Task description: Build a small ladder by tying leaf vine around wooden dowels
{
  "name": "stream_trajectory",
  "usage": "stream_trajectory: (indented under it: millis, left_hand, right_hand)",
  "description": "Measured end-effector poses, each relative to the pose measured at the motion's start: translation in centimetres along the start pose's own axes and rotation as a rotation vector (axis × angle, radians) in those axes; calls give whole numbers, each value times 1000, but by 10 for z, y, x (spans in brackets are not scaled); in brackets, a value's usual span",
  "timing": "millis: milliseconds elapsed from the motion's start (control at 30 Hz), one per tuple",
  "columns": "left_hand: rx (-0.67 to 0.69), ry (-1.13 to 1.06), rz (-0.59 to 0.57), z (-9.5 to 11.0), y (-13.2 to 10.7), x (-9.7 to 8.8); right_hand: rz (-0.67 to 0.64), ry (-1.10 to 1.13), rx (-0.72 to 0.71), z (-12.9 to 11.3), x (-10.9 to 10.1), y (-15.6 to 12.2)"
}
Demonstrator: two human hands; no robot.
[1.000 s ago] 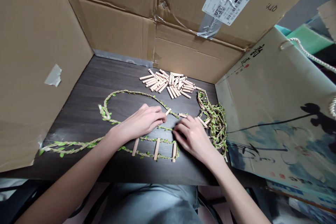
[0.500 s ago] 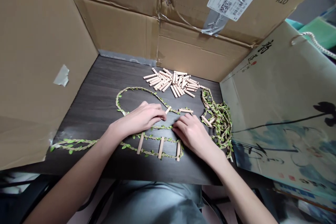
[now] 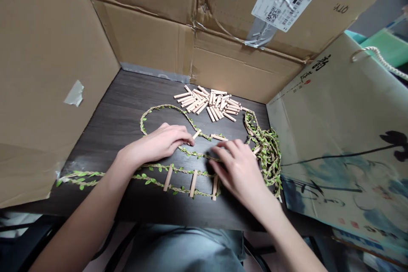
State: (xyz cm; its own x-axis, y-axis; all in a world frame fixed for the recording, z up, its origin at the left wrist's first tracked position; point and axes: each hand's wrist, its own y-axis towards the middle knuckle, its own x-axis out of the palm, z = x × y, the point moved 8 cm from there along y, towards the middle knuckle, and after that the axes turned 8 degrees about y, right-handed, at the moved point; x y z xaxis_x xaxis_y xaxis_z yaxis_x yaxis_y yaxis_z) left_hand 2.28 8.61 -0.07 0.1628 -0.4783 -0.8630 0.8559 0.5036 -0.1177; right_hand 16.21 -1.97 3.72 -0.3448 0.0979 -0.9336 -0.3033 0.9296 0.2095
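Observation:
My left hand (image 3: 157, 143) lies on the dark table with its fingertips pinched on a small wooden stick (image 3: 196, 134) threaded on a green leaf vine (image 3: 159, 108). My right hand (image 3: 239, 168) rests just to the right, fingers curled down onto the vine beside another stick (image 3: 218, 137). Below both hands, three wooden sticks (image 3: 193, 182) sit like rungs between two runs of vine. The vine loops away to the left and ends in a tangled heap (image 3: 264, 148) on the right.
A pile of several loose wooden sticks (image 3: 208, 104) lies at the back of the dark wooden table (image 3: 114, 123). Cardboard walls (image 3: 47, 72) stand on the left and behind. A printed paper bag (image 3: 338, 136) with rope handles leans on the right.
My left hand has slid a little left with the stick and vine. My right hand has spread and moved slightly toward me. The view has shifted a bit.

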Motion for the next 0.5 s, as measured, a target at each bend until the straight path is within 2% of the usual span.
stream_trajectory:
  millis: [100, 200, 267, 400, 500]
  left_hand:
    - [5, -21, 7, 1, 1, -3]
    - [-9, 3, -6, 1, 2, 0]
    - [-16, 24, -9, 1, 2, 3]
    - [-30, 43, -6, 2, 1, 6]
    - [-22, 56, 5, 3, 2, 7]
  right_hand:
    - [-36, 34, -57, -22, 31, 26]
    - [-112, -6, -80, -20, 46, 31]
    - [-159, -15, -74, -8, 41, 23]
    - [-201, -69, 40, 23, 14, 1]
    - [-162, 11, 104, 31, 9, 1]
